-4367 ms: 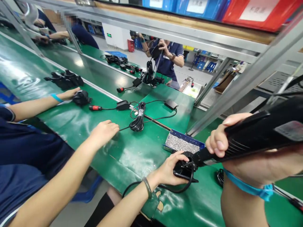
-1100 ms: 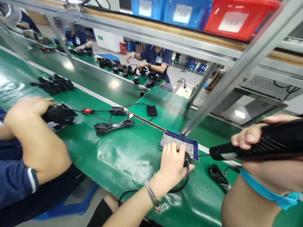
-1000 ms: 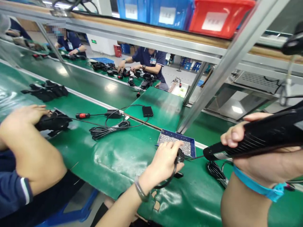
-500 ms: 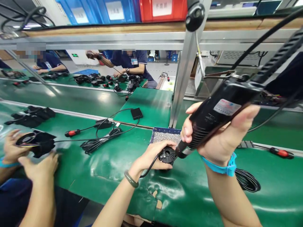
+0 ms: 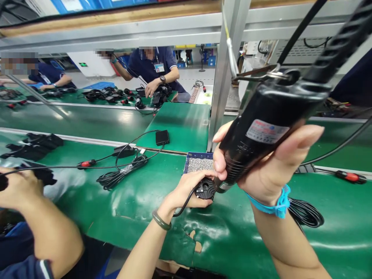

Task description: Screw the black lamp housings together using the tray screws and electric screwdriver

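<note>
My left hand [image 5: 186, 190] grips a round black plastic housing [image 5: 205, 189] with a grooved face, low over the green bench. A black cable runs from the housing back along my wrist. Wrapped in my right hand [image 5: 261, 170] is a black electric screwdriver [image 5: 255, 131], tilted down to the left with its nose at the housing's right side. The tip and its point of contact are hidden. Just behind the housing stands a blue box [image 5: 186, 166] full of small silvery screws [image 5: 200, 164].
A coiled cable [image 5: 123, 170] with a small black box [image 5: 162, 137] lies left; another coil [image 5: 306, 213] lies right. A metal post [image 5: 222, 77] rises behind the screw box. A co-worker's arm [image 5: 49, 224] is at left, and other people sit across the line.
The screwdriver has shifted slightly left and lower, still at the housing, which stays in my left hand. The co-worker's hands at left have moved, and a cable now stretches across there.
</note>
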Motion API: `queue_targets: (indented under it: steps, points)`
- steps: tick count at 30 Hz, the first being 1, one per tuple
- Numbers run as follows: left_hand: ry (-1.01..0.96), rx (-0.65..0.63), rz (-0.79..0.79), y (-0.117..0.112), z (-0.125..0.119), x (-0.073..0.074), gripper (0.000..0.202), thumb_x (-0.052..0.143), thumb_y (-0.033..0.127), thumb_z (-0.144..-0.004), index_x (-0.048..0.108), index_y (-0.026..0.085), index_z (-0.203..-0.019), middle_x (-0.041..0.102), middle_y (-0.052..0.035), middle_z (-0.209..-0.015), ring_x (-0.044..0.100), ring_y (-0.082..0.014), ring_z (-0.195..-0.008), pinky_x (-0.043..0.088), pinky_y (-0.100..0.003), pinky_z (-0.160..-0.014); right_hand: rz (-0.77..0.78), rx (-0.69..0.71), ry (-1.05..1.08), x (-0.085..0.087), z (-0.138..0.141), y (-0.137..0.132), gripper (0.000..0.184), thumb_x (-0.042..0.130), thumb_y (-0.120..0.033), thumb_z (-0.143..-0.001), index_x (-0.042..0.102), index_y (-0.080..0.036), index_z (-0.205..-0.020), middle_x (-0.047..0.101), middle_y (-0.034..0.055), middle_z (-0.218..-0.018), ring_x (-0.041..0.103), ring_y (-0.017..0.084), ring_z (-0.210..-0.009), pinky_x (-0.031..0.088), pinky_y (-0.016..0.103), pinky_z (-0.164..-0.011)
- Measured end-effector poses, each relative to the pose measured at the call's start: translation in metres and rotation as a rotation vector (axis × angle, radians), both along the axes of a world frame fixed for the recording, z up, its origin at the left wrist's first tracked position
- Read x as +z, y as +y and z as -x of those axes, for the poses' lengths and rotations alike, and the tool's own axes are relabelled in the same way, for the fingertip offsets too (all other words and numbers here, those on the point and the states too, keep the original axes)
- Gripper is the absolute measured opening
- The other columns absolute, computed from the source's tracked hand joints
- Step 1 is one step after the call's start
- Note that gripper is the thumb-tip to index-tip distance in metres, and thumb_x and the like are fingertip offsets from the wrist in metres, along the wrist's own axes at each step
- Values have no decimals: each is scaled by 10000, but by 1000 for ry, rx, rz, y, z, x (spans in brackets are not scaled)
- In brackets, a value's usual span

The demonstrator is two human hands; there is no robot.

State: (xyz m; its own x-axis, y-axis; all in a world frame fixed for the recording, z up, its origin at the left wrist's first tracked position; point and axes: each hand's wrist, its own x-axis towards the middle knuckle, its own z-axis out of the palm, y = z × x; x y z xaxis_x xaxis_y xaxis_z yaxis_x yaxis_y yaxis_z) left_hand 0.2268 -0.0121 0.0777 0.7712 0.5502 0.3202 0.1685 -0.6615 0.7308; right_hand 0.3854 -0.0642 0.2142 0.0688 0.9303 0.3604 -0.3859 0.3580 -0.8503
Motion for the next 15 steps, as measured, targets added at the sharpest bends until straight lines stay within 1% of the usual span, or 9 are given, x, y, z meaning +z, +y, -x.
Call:
queue_targets:
  steps: [3, 6, 9, 12, 15]
  points:
    - [32, 6, 19, 0, 1, 2, 665, 800, 302, -657, 575, 223, -1277, 699, -60, -1241, 665, -279, -1131, 512, -343, -988, 3, -25, 31, 2, 1, -2, 721, 538, -868, -737, 685, -171, -856, 647, 9, -629, 586, 156, -447, 459, 265, -368]
    - [38, 3, 31, -1, 2, 3, 689, 795, 313, -662, 561, 208, -1301, 699, -70, -1235, 660, -282, -1135, 497, -355, -1020, -1, 42, 4, 5, 2, -3, 749, 523, -873, -742, 691, -153, -859, 635, 12, -574, 581, 168, -414, 458, 277, -354]
    - [78, 41, 63, -3, 2, 3, 704, 799, 327, -655, 559, 212, -1307, 697, -71, -1232, 655, -287, -1136, 487, -371, -1040, 0, 82, -22, 5, 2, -2, 746, 542, -879, -719, 692, -159, -846, 637, 12, -559, 569, 176, -384, 443, 285, -328]
    - [89, 55, 89, -4, 1, 2, 711, 804, 352, -665, 551, 225, -1317, 687, -65, -1244, 654, -285, -1128, 480, -385, -1051, -6, 59, -30, 2, 3, 0, 735, 554, -874, -714, 693, -163, -839, 638, 14, -569, 565, 168, -382, 441, 279, -324]
    - [72, 49, 96, -4, 1, 2, 705, 804, 362, -674, 553, 228, -1319, 691, -65, -1226, 654, -292, -1123, 477, -394, -1057, -13, 25, -4, -1, 3, -1, 691, 600, -839, -716, 696, -170, -857, 656, 18, -604, 575, 166, -396, 442, 271, -325]
